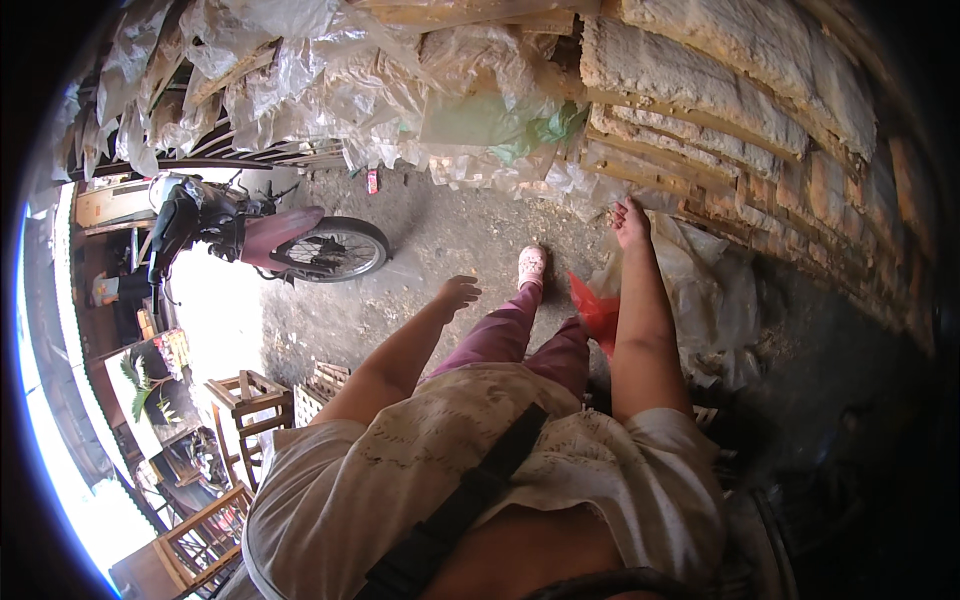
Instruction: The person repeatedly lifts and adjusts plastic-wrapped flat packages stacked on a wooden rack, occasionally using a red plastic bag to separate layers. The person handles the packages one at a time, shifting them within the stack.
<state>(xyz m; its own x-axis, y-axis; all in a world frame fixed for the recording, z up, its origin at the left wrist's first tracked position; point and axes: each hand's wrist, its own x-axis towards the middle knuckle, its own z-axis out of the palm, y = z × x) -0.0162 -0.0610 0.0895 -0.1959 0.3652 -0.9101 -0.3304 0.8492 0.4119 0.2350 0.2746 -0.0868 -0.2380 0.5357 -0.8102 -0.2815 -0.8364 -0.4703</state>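
My left hand hangs in front of my left thigh, above the concrete floor. Its fingers are stretched loosely forward and I see nothing in it. Raised further ahead, my right hand has its fingers curled in; what they hold, if anything, is too small to make out. It is nearest to the crumpled clear plastic sheets below the stacked pale, rough slabs. A red plastic bag shows between my right leg and right forearm; my arm partly covers it, and its support is hidden.
A motorcycle stands at the left, its wheel toward me. Wooden stools are at the lower left. Plastic sheeting drapes down on the right. A small red packet lies on the floor ahead.
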